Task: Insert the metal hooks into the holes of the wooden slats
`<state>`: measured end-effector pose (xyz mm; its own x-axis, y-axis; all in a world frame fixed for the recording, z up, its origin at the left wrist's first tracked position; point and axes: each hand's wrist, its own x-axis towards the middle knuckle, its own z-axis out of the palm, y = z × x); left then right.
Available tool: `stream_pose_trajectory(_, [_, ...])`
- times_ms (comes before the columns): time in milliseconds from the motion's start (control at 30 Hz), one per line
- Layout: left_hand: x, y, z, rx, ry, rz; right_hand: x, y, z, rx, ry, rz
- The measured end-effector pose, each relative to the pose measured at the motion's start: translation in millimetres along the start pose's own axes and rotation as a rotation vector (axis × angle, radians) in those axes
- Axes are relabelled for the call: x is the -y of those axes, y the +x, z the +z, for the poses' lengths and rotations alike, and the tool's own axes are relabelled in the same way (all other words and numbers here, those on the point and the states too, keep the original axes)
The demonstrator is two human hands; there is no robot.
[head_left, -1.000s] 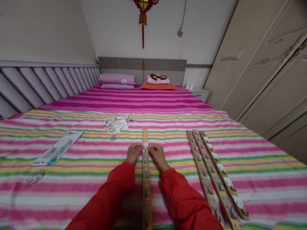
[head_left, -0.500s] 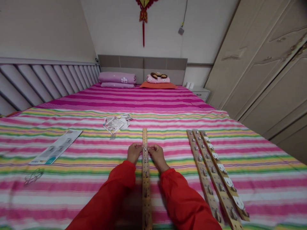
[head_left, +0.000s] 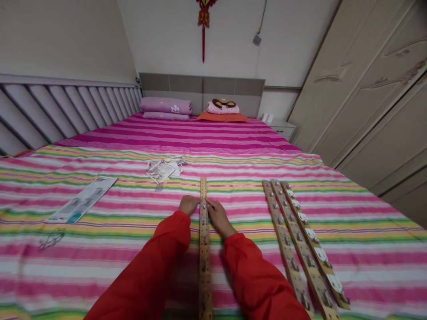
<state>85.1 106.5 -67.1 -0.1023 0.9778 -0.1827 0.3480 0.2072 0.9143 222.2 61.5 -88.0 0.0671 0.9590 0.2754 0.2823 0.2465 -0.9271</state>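
Observation:
A long wooden strip [head_left: 204,249] with holes and small metal hooks lies lengthwise on the striped bedspread [head_left: 116,249], running away from me. My left hand [head_left: 188,205] and my right hand [head_left: 217,215] meet at the strip near its far end. Both are closed in a pinch around a small metal hook [head_left: 203,206] on the strip. The fingertips are pressed together over it. Red sleeves cover both arms.
Three more wooden strips [head_left: 300,240] with hooks and white pads lie side by side to the right. A pile of clear plastic packets [head_left: 163,169] sits ahead, a flat card package [head_left: 82,205] to the left, a crumpled wrapper [head_left: 51,238] nearer. Wardrobe doors [head_left: 373,98] stand at right.
A pale piece seen at my fingertips a second ago no longer shows. My hands have closed in tighter on the hook. The view shifted slightly.

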Motion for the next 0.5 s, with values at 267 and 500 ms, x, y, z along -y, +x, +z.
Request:
stream_pose_trajectory(267, [-7,-6,1.0,-0.039,0.041,-0.025,-1,-1,0,0.018,0.085,0.036])
stream_pose_trajectory(500, [-11,-23,0.6,0.006,-0.056,-0.096,0,-1,2,0.035,0.215,0.083])
